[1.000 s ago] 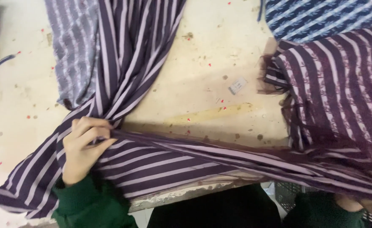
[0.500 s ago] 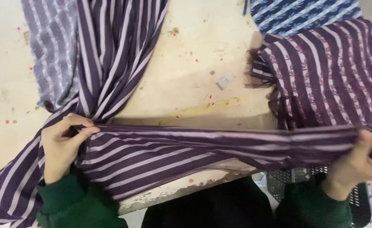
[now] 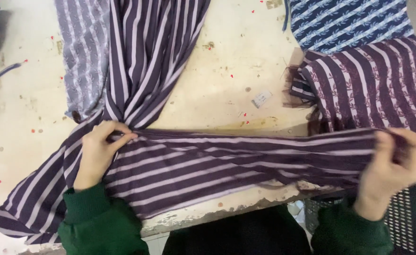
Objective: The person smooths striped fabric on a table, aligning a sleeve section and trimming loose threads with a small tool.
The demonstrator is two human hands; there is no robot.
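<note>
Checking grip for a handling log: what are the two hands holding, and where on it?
Both hold the purple striped cloth: left hand pinches its upper folded edge, right hand grips the gathered far end.

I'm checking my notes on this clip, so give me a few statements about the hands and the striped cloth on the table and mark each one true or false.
1. The left hand pinches the dark purple striped cloth at a fold. True.
2. The right hand lies flat on bare table, away from any cloth. False: it is closed in a grip on the other end of the same striped cloth.
3. The cloth is pulled into a band between the two hands. True.
4. Both sleeves are red. False: the sleeves are dark green.
5. A blue patterned cloth lies at the top right of the table. True.
</note>
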